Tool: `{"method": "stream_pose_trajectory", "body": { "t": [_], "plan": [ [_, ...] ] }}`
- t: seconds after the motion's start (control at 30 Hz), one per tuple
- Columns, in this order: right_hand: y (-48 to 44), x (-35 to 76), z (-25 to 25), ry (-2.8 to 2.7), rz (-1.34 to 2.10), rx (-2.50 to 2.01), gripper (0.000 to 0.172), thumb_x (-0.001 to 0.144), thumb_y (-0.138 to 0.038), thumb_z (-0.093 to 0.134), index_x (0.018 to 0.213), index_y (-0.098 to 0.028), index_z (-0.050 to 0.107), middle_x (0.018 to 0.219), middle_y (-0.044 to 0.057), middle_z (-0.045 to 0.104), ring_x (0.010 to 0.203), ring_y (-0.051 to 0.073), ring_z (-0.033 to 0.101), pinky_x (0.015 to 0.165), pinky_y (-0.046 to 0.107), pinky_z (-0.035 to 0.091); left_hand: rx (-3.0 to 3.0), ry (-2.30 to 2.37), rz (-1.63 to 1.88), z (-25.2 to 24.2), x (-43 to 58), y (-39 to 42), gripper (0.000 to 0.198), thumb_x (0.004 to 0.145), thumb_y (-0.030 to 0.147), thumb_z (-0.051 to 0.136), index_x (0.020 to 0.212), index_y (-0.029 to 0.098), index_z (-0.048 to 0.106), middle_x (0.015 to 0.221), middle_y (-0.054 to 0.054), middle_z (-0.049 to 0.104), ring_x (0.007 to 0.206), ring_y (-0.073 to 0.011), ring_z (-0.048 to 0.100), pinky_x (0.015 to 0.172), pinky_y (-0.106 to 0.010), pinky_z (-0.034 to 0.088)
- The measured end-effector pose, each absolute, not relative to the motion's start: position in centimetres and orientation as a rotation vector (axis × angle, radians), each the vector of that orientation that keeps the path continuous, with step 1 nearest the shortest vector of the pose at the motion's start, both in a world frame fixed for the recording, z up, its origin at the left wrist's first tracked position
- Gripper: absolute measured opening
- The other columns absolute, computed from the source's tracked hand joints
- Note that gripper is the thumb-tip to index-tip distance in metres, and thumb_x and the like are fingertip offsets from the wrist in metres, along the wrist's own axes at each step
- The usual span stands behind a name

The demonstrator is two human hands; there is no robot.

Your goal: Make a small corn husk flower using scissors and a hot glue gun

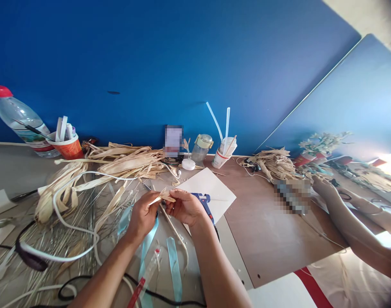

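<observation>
My left hand [143, 216] and my right hand [184, 207] meet over the table, both pinching a small folded piece of dried corn husk [165, 196] between the fingertips. A thin stick [174, 229] runs down from the husk piece under my hands. A blue hot glue gun [204, 202] lies just right of my right hand on a white sheet of paper [214, 188]. Light blue ribbon strips [174, 267] lie below my hands.
A pile of dried husks [118, 164] and thin wires [79, 214] covers the left of the table, with a white cable [58, 209] looping through. A water bottle [20, 119], cups [67, 145] [222, 156] and a jar [201, 147] stand along the blue wall. Another person's arms [343, 218] work at the right.
</observation>
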State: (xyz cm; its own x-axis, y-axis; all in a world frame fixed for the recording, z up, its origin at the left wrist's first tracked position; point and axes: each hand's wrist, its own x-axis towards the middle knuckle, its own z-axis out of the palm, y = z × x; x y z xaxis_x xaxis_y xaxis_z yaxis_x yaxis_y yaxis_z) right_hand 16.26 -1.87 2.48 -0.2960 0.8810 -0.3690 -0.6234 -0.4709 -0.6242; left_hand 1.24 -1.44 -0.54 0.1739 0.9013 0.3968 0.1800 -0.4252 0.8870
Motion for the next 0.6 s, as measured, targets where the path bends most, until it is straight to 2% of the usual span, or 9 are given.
{"method": "stream_pose_trajectory", "body": {
  "t": [0.33, 0.6],
  "plan": [
    [-1.9, 15.2, 1.9, -0.3, 1.917, -0.81, 0.01, 0.071, -0.015, 0.066, 0.064, -0.014, 0.058, 0.052, 0.001, 0.058, 0.046, 0.01, 0.05, 0.046, 0.02, 0.044, 1.733, 1.018, 1.38, -0.3, 1.3, -1.5, 0.021, 0.09, 0.029, 0.054, 0.09, 0.022, 0.074, 0.086, -0.003, 0.071, 0.077, -0.0163, 0.063, 0.075, -0.026, 0.051],
    [-1.9, 15.0, 2.1, -0.305, 1.896, -0.796, 0.012, 0.072, -0.014, 0.063, 0.061, -0.014, 0.058, 0.049, 0.001, 0.058, 0.044, 0.009, 0.048, 0.046, 0.02, 0.045, 1.76, 1.005, 1.406, -0.5, 1.3, -1.5, 0.022, 0.091, 0.03, 0.054, 0.091, 0.022, 0.074, 0.089, -0.004, 0.072, 0.08, -0.017, 0.065, 0.076, -0.027, 0.051]
  ]
}}
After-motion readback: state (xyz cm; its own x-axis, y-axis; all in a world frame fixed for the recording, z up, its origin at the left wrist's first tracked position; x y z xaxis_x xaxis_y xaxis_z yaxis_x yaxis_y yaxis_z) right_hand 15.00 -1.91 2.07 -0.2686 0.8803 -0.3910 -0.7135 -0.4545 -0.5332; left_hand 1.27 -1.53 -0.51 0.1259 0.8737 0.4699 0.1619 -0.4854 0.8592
